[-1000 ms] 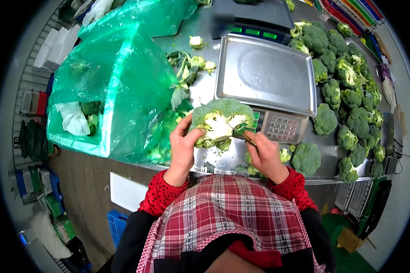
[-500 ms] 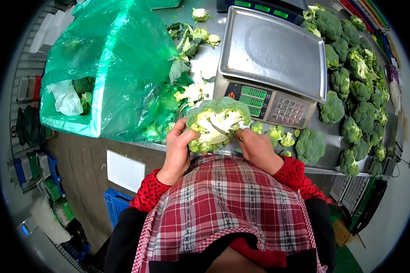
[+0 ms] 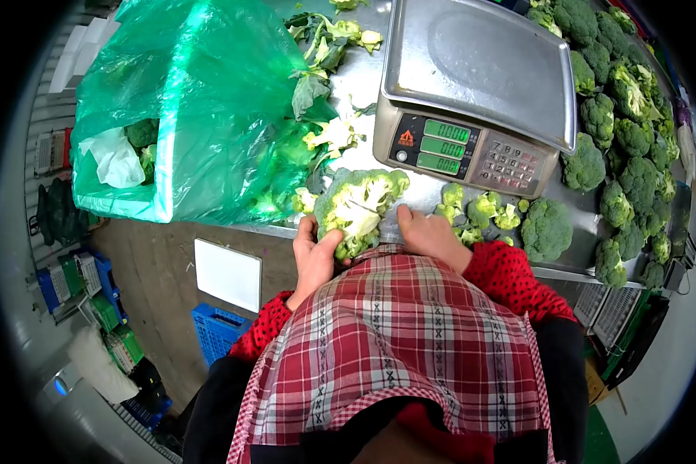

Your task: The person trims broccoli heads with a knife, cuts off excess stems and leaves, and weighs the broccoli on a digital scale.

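Note:
My left hand (image 3: pixel 315 261) is closed on the lower left of a broccoli head (image 3: pixel 356 207), whose pale cut side and florets face up near the table's front edge. Just to its right is my right hand (image 3: pixel 431 233), fingers closed; what they hold cannot be made out. Behind both hands stands a scale (image 3: pixel 479 69) with a bare steel pan, green displays and a keypad. Small cut florets (image 3: pixel 483 209) lie in front of the scale. Trimmed leaves and stalks (image 3: pixel 336 135) are behind the held head.
A green plastic bag (image 3: pixel 224 116) covers a container at the left, with broccoli and white plastic visible inside. Many broccoli heads (image 3: pixel 638 182) are heaped on the right of the steel table (image 3: pixel 363 77). A white board (image 3: pixel 228 274) and blue crate (image 3: pixel 216 329) are low at the left.
The broccoli head has turned and tilted in my left hand. My right hand has drawn slightly away from it, and the blade seen across its florets no longer shows. The view has shifted.

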